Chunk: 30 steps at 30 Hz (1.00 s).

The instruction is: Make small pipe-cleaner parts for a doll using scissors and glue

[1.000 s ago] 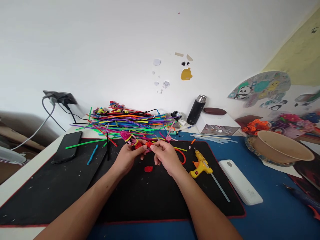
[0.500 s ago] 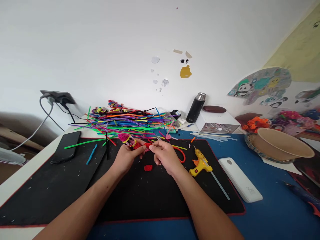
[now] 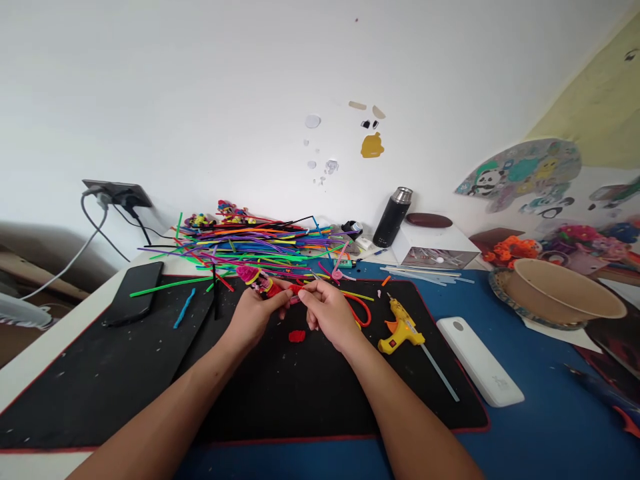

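A small pipe-cleaner doll [image 3: 259, 281] with a pink top, a yellow band and a red lower part lies in my left hand [image 3: 256, 312]. Fingers and thumb of that hand are closed around its red part. My right hand [image 3: 327, 310] pinches the red far end of the doll between thumb and fingers. Just below the hands, a short red fuzzy piece [image 3: 297, 336] rests on the black mat [image 3: 285, 393]. An orange-red pipe cleaner [image 3: 367, 312] curves out beside my right hand. What my palms cover is hidden.
Many coloured pipe cleaners [image 3: 250, 243] are heaped at the back. To the right lie a yellow glue gun [image 3: 400, 330] with its glue stick and a white power bank [image 3: 480, 363]. A black phone [image 3: 134, 293] is at left; a black flask [image 3: 393, 217] stands near the wall.
Both hands stay almost where they were, still on the doll, with only slight finger movement. The whole view has shifted by a few pixels.
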Motion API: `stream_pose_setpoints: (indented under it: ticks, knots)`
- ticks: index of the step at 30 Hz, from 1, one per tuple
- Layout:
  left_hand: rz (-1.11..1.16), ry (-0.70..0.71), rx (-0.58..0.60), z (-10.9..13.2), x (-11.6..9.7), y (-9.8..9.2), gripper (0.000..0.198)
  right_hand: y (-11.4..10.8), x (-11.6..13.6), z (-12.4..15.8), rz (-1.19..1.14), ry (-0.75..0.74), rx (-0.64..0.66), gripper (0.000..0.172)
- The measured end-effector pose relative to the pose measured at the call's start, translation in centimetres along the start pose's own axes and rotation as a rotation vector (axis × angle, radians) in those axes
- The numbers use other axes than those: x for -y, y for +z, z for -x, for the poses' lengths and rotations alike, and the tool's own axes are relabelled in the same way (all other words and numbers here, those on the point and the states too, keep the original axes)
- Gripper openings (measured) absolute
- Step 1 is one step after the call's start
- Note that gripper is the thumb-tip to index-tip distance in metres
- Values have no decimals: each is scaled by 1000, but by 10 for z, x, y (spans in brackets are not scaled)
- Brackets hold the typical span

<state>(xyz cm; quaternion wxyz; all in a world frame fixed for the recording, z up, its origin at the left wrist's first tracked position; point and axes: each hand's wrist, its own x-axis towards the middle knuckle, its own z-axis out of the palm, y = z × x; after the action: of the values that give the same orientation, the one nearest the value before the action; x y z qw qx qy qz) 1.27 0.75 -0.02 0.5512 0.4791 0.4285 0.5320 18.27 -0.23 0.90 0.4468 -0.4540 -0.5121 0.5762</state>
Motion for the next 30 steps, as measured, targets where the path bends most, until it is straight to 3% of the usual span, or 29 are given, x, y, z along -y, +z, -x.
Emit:
stream_pose_setpoints:
  ticks: [10,19,25,30]
  knots:
    - [110,-134,50,1,-8,4,44,-3,0,-3,42,-63,-92,26]
    - [195,-314,79,0,-6,0,22,-2,3,-1,97,-68,-98,23]
    - [222,-331,94,-1,-7,0,29,-3,4,-1,120,-67,-98,22]
    - [206,-284,131,-2,-8,-1,32,-5,4,1,393,-138,-181,17]
